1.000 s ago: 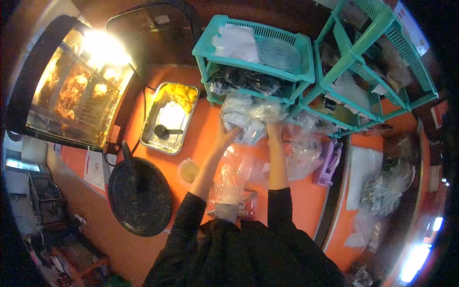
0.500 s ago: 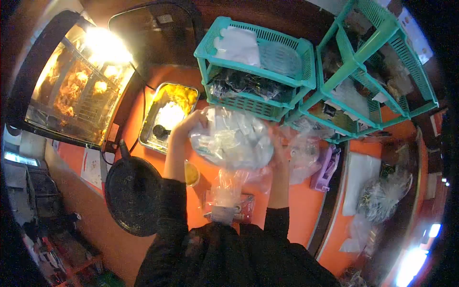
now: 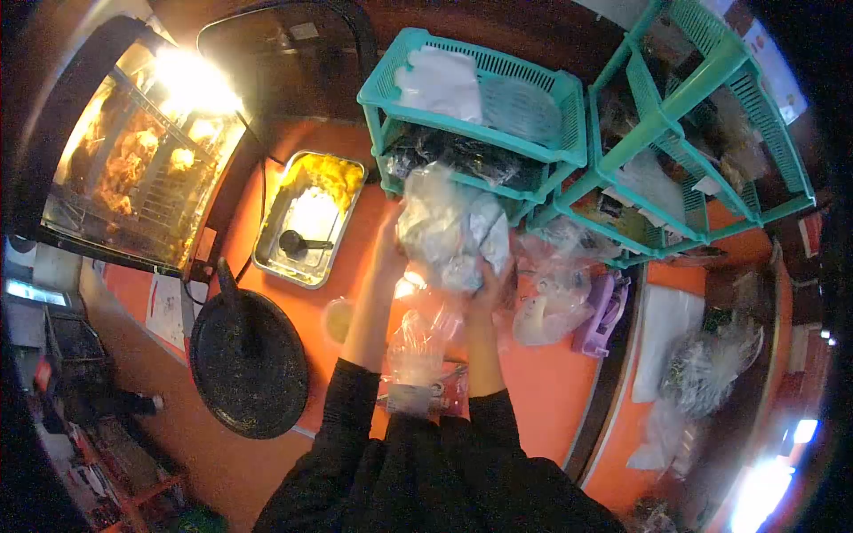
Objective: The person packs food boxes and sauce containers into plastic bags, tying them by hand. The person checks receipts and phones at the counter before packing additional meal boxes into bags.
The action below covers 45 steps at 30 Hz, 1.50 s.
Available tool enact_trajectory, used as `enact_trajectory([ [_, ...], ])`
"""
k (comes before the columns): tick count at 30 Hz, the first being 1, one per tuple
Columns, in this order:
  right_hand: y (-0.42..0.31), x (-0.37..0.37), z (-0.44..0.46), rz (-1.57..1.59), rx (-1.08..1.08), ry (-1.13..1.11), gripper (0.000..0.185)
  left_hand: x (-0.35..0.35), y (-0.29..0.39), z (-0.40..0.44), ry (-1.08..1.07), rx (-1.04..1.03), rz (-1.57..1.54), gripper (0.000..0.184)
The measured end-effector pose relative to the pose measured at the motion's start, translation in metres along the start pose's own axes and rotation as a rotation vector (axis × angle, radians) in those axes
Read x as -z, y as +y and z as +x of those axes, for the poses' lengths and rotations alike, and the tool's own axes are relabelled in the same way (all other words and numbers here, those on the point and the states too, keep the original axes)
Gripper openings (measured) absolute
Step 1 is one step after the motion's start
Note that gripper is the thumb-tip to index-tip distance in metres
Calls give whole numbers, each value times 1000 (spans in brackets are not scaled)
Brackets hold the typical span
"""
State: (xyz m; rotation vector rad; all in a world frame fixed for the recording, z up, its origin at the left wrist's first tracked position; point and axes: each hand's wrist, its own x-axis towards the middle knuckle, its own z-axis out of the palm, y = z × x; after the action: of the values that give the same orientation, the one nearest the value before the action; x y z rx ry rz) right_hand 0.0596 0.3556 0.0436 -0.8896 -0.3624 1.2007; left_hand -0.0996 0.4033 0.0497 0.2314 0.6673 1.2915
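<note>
A bulky bundle of clear plastic bags (image 3: 444, 226) hangs between my hands in front of the green rack. My left hand (image 3: 389, 242), slightly blurred, presses on its left side. The fingers of my right hand (image 3: 489, 282) are wrapped round its lower right part. Below the bundle, on the orange counter (image 3: 551, 391), lies a long clear plastic sleeve (image 3: 414, 351) near my body. Beside my left forearm sits a small round yellowish tub (image 3: 338, 320).
A metal tray (image 3: 311, 277) with yellow and white contents holds a black scoop (image 3: 298, 242). A black round lid or pan (image 3: 249, 364) lies left. A lit glass food warmer (image 3: 133, 169), green basket racks (image 3: 480, 84), a purple tape dispenser (image 3: 604, 315) and more plastic bags (image 3: 555, 306) surround the counter.
The plastic bundle has been squeezed from a wide, rounded shape into a narrower crumpled one. My hands have come closer together, the left moving right and the right moving left.
</note>
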Motion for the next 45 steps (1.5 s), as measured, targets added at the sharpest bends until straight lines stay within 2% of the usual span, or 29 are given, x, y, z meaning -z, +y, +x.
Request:
enact_trajectory([
  [3,-2,19,1,145,-82,-154,70,22,-16,9,-79,-149,91,43],
  [5,-1,28,7,103,-116,-178,72,20,-12,15,-10,-159,98,45],
  [6,-6,26,5,99,-114,-174,72,-6,-2,2,77,-265,229,46],
  [7,-16,18,2,-56,-91,-143,72,-21,2,-4,165,-371,360,48],
  [8,-21,11,1,-208,-65,-118,73,0,-5,20,132,-506,283,44],
  [11,4,18,7,-335,49,-129,73,13,-14,45,118,-570,207,41],
  [12,7,16,8,-333,51,-133,73,10,-16,50,229,-616,308,41],
  [13,9,14,10,-238,46,-108,75,9,-14,54,229,-617,307,41],
  [15,9,8,9,-149,36,-76,76,9,-16,56,507,-574,817,46],
  [16,2,-3,8,-130,0,1,75,-6,-13,45,480,-325,548,53],
  [17,-1,-12,8,-107,-36,77,73,-11,-21,40,482,-324,548,53],
  [19,11,-15,16,-38,-17,90,72,-17,-35,30,511,-891,752,59],
  [20,17,-14,19,30,4,107,70,-17,-31,18,396,-817,908,60],
  [24,-3,-18,15,-106,-187,120,73,-17,-33,18,334,-593,904,56],
  [25,4,-7,22,-442,17,110,75,-13,-30,30,323,-613,1016,53],
  [27,13,9,30,-781,231,99,77,-3,-26,63,305,-630,1123,51],
  [29,5,6,27,-621,106,70,76,15,-29,103,395,-617,1390,47],
  [31,4,6,30,-645,129,24,73,24,-23,117,381,-603,1159,37],
  [33,9,8,36,-720,195,-8,70,48,-21,133,186,-329,264,32],
  [34,15,5,37,-588,199,57,64,34,-22,124,165,-529,32,34],
  [35,19,4,38,-522,197,92,62,27,-19,108,165,-522,36,34],
  [37,25,-2,40,-469,250,151,58,15,-9,67,514,-324,569,42],
  [38,27,-8,41,-484,302,172,56,-17,-3,34,406,-257,597,46],
  [39,28,-21,38,-482,295,176,56,-16,-14,35,410,-253,603,46],
  [41,26,-41,34,-245,253,272,61,-9,-35,41,350,-673,1057,49],
  [42,27,-44,34,-166,241,304,63,-21,-32,44,337,-656,1053,47],
  [43,31,-34,41,-398,275,215,74,-14,-29,56,342,-655,1051,47],
  [44,34,-24,46,-629,306,116,85,-7,-22,69,220,-564,1120,43],
  [45,38,-14,49,-634,302,106,85,5,-20,84,101,-471,1183,40],
])
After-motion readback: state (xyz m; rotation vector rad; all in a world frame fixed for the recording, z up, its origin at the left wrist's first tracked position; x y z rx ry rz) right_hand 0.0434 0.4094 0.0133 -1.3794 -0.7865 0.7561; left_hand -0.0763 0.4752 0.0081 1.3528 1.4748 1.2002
